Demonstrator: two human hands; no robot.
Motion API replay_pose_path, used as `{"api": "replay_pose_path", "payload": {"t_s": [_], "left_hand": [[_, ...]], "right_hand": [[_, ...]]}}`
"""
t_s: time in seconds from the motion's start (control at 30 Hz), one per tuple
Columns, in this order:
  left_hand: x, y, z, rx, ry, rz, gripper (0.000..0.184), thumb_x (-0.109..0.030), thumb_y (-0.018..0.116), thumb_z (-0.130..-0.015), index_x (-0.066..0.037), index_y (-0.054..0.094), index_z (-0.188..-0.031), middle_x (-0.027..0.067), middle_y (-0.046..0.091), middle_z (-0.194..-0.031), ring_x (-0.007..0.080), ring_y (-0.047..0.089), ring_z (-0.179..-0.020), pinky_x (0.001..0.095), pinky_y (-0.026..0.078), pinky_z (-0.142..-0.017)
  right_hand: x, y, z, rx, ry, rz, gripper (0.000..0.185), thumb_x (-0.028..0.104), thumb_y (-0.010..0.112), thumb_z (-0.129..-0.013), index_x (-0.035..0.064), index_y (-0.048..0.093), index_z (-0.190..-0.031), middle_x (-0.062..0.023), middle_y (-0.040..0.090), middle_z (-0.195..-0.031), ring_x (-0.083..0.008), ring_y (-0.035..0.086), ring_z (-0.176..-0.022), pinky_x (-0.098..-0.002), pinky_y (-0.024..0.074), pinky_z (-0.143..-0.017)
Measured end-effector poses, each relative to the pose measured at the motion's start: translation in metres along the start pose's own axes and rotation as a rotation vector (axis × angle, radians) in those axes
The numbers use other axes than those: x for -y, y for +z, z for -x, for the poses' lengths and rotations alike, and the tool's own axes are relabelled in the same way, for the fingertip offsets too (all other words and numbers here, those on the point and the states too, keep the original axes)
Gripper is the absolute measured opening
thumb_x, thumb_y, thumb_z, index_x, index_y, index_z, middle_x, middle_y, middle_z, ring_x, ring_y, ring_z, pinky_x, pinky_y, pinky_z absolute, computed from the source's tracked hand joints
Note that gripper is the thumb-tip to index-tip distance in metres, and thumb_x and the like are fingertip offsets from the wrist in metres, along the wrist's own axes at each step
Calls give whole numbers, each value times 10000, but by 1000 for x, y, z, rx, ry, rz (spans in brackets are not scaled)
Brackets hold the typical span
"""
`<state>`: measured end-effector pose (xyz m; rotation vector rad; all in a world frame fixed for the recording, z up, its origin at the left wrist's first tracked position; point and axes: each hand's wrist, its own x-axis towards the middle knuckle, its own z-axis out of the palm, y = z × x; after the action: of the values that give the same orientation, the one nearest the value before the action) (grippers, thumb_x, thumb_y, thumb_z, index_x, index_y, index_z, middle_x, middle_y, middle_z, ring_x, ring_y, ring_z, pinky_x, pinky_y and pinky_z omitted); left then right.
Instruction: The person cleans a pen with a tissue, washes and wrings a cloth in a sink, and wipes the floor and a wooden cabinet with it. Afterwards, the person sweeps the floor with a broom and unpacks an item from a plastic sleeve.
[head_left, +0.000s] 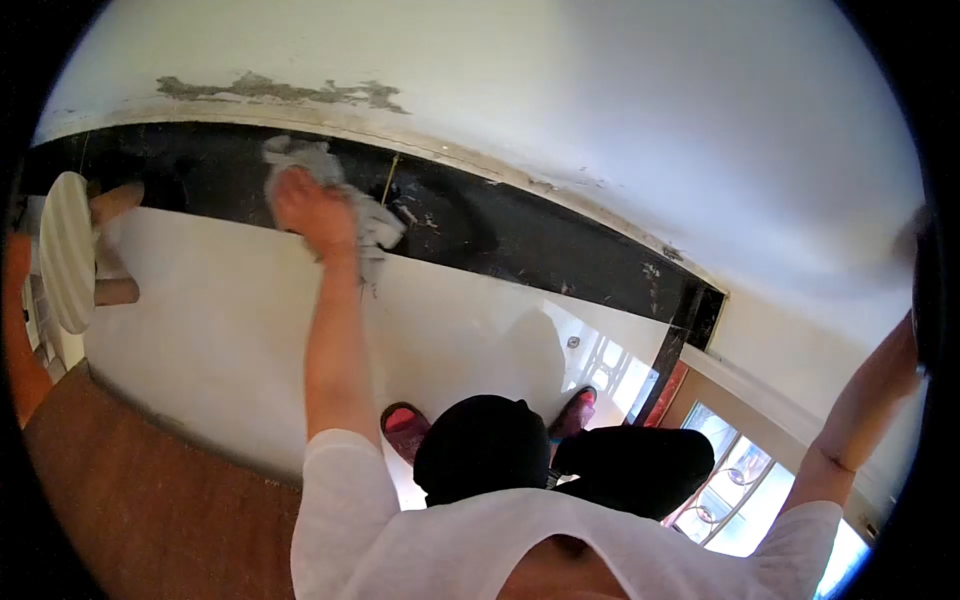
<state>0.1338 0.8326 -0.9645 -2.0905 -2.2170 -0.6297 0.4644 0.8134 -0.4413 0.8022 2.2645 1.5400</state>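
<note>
Slippers [404,428] are worn on the floor [230,300], before the skirting [520,235]. Against the skirting, a cloth [375,225] is pressed by the left hand [313,210], its blurred fingers closed on the fabric. The right hand is hidden beyond the view's edge; its fingers cannot be seen. Above the skirting, the wall [600,90] is marked by peeling.

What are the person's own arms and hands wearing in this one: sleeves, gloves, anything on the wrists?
Both arms have short white sleeves, plain, with no visible markings. The left hand is ungloved, and no watch or band shows on its wrist. The right hand is blurred at the dark picture edge, so whether it wears anything cannot be told.
</note>
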Motion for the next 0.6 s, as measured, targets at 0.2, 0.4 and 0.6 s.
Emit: {"api": "replay_pose_path", "payload": {"t_s": [0.2, 0.4, 0.6], "left_hand": [[-160, -4, 144, 595, 370, 480, 646, -267, 608, -691, -14, 351, -1226, 201, 291, -1290, 351, 206, -1236, 496, 126, -1011], [-84, -36, 78, 616, 238, 833, 421, -112, 539, -685, 20, 496, -1082, 174, 488, -1120, 305, 445, -1054, 374, 329, -922], [85, -140, 80, 746, -241, 812, 380, -227, 405, -887, -7, 423, -1195, 119, 462, -1188, 204, 418, -1106, 316, 299, -948]], "right_hand": [[37, -9, 32, 151, 430, 22, 632, 453, 532, -754, 153, 320, -1268, -122, 216, -1343, -283, 127, -1254, -506, 129, -976], [163, -37, 39, 77, 757, -682, 548, 390, 628, -711, 228, 457, -1206, -135, 378, -1279, -314, 296, -1214, -518, 270, -932], [504, -30, 67, 725, 1083, -1474, 695, 512, 537, -725, 215, 296, -1306, -147, 85, -1398, -381, 18, -1279, -649, 101, -925]]}}
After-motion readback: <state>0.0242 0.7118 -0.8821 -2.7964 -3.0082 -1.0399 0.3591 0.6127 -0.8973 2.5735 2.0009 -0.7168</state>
